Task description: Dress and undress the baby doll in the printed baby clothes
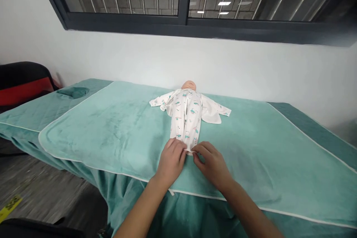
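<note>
Both left hand [170, 160] and right hand [212, 164] pinch closed on the white printed fabric sleepsuit [186, 113], hiding its near hem.

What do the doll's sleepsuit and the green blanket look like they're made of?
Sleepsuit: probably thin cotton knit, matte white with prints; it lies limp and wrinkled. Blanket: likely plush fleece or velour; its nap shows darker brushed patches, white piped edge.

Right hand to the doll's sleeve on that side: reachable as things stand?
Probably yes. Only bare blanket lies between the right hand and that sleeve; its fingers would first have to release the onesie hem.
</note>
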Motion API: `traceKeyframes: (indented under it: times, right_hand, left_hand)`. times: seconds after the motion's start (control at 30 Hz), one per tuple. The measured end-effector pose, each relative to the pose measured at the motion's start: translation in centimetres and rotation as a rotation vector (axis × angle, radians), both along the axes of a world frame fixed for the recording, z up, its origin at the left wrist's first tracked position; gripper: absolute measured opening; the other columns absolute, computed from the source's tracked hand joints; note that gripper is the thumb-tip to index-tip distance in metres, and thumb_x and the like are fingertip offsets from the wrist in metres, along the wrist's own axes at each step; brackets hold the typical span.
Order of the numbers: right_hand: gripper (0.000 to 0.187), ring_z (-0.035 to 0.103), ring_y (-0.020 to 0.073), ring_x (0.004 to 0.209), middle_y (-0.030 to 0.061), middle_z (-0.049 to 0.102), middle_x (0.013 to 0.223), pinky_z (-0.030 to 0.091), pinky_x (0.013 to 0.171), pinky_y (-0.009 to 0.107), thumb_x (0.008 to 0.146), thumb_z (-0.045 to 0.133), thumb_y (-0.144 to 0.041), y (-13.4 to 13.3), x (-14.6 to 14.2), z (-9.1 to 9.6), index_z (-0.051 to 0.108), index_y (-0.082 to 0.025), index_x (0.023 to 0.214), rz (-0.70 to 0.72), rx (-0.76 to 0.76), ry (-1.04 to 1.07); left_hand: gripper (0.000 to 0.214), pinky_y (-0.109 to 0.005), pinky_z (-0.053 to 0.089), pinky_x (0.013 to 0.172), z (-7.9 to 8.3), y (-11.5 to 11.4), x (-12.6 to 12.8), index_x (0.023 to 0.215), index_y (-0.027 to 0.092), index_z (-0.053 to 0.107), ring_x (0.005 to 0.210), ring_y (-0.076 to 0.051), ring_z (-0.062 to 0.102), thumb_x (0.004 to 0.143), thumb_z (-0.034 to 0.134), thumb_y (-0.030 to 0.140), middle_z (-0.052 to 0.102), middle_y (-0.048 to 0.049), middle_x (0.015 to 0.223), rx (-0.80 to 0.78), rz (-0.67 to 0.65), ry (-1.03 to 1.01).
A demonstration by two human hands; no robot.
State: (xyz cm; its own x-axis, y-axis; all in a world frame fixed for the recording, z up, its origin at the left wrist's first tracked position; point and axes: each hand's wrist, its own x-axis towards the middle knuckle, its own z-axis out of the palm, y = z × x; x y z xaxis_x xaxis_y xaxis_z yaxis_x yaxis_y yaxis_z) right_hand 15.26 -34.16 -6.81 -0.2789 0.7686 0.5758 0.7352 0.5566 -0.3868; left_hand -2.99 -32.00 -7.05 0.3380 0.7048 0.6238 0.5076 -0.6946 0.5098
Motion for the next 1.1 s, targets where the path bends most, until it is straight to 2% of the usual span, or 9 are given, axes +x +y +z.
traceKeyframes:
  times: [0.1,0.3,0.47,0.53,0.67,0.8,0.9,0.97,1.1]
  right_hand:
    - [0.013,0.057,0.0202,0.084,0.0043,0.062,0.088,0.047,0.076,0.034,0.088,0.051,-0.010,-0.4,0.6,-0.8,0.058,-0.021,0.092,0.029,-0.104,-0.026]
    - [0.007,0.056,0.0157,0.074,0.0000,0.057,0.083,0.045,0.068,0.029,0.088,0.054,-0.015,-0.6,2.0,-1.0,0.054,-0.022,0.086,0.001,-0.396,0.074]
    - [0.012,0.059,0.0156,0.084,0.0019,0.061,0.090,0.046,0.077,0.028,0.094,0.052,-0.022,0.1,2.7,0.2,0.058,-0.022,0.084,0.241,-0.456,0.149]
    - [0.020,0.059,0.0157,0.082,0.0020,0.061,0.086,0.046,0.075,0.028,0.097,0.051,-0.028,1.0,3.2,0.3,0.058,-0.022,0.080,0.240,-0.446,0.186]
    - [0.017,0.059,0.0195,0.085,0.0049,0.063,0.089,0.048,0.080,0.033,0.097,0.049,-0.027,5.1,4.6,-1.0,0.060,-0.021,0.085,-0.003,-0.265,0.167]
    - [0.028,0.051,0.0296,0.119,0.0173,0.062,0.122,0.040,0.104,0.042,0.090,0.047,-0.015,11.0,5.2,-2.6,0.062,-0.012,0.114,-0.236,-0.040,-0.043]
    - [0.038,0.042,0.0336,0.130,0.0217,0.055,0.134,0.032,0.111,0.047,0.092,0.044,-0.015,14.5,4.9,-2.5,0.056,-0.007,0.128,-0.337,-0.068,-0.217]
    - [0.036,0.045,0.0342,0.126,0.0209,0.058,0.128,0.030,0.110,0.049,0.094,0.042,-0.016,15.9,4.5,-2.1,0.059,-0.009,0.124,-0.365,-0.127,-0.271]
    - [0.025,0.058,0.0292,0.100,0.0150,0.066,0.103,0.044,0.090,0.039,0.093,0.044,-0.019,17.1,4.4,-1.4,0.066,-0.014,0.103,-0.340,-0.197,-0.265]
  left_hand:
    - [0.007,-0.036,0.046,0.086,0.0,0.1,-0.5,0.098,0.020,0.055,0.094,-0.020,0.054,0.095,0.050,0.017,0.061,-0.0047,0.093,0.019,-0.064,-0.011]
    - [0.020,-0.034,0.048,0.084,-0.1,1.3,-0.8,0.109,0.020,0.056,0.101,-0.020,0.055,0.092,0.062,0.028,0.060,-0.0075,0.107,-0.063,0.083,-0.097]
    - [0.011,-0.032,0.045,0.081,0.9,0.5,-0.2,0.093,0.020,0.063,0.089,-0.017,0.056,0.095,0.056,0.029,0.065,-0.0028,0.090,-0.145,-0.014,-0.085]
    - [0.017,-0.029,0.046,0.075,1.0,0.9,-0.6,0.088,0.019,0.063,0.080,-0.016,0.056,0.096,0.053,0.031,0.064,-0.0017,0.084,-0.256,-0.002,-0.188]
    - [0.021,-0.030,0.049,0.074,-0.2,4.6,-2.1,0.097,0.020,0.064,0.080,-0.017,0.060,0.097,0.047,0.032,0.066,-0.0030,0.089,-0.412,0.209,-0.268]
    - [0.027,-0.040,0.045,0.099,-2.1,10.4,-2.4,0.114,0.019,0.063,0.112,-0.026,0.054,0.089,0.052,0.017,0.063,-0.0093,0.117,-0.191,0.334,0.144]
    - [0.033,-0.041,0.040,0.105,-2.9,14.0,-1.3,0.120,0.016,0.061,0.124,-0.029,0.047,0.089,0.052,0.016,0.058,-0.0129,0.130,-0.112,0.331,0.360]
    - [0.035,-0.044,0.039,0.107,-3.0,15.9,-0.4,0.125,0.014,0.059,0.130,-0.031,0.043,0.091,0.048,0.018,0.055,-0.0155,0.134,-0.117,0.346,0.374]
    - [0.041,-0.047,0.040,0.105,-2.8,17.9,0.6,0.135,0.016,0.053,0.134,-0.031,0.042,0.096,0.041,0.024,0.053,-0.0160,0.139,-0.126,0.356,0.361]
